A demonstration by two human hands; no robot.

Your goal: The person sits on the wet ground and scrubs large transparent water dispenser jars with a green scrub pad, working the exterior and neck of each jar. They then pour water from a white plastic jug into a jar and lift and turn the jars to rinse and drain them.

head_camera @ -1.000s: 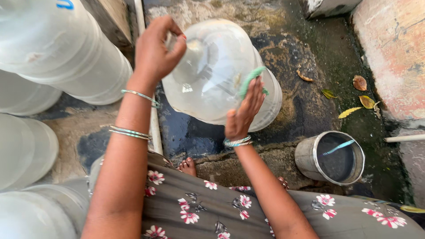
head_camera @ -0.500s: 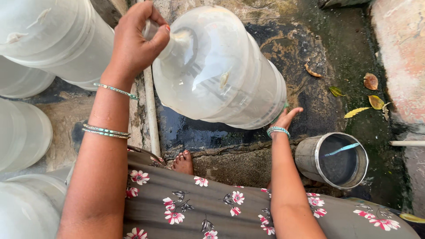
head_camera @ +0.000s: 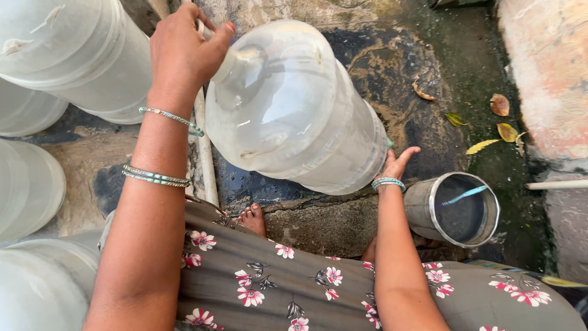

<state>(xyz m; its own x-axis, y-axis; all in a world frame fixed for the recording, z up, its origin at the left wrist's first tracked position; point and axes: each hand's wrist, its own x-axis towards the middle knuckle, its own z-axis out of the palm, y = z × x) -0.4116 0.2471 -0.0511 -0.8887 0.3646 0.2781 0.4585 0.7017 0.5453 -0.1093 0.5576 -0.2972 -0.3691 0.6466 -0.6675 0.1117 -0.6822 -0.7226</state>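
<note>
A large clear plastic water jug (head_camera: 294, 110) is tilted over wet stone ground, its neck pointing up and left. My left hand (head_camera: 184, 55) grips the jug's neck from above. My right hand (head_camera: 398, 164) presses against the jug's bottom at the lower right, fingers spread along its base, with something green barely showing behind it. Both wrists wear bangles. A bare foot (head_camera: 252, 217) shows under the jug, beside my flowered grey dress (head_camera: 294, 288).
Several more clear jugs lie at the left (head_camera: 67, 55) (head_camera: 24, 184) (head_camera: 43, 288). A thin white pipe (head_camera: 205, 159) runs along the ground. A grey metal pot (head_camera: 456, 208) holding dark water and a blue stick stands at right. Dry leaves (head_camera: 499, 122) lie near a reddish wall.
The jug has swung from bottom-up facing me to lying on its side. My right hand slid from the jug's face down to its bottom edge; my left hand stayed on the neck.
</note>
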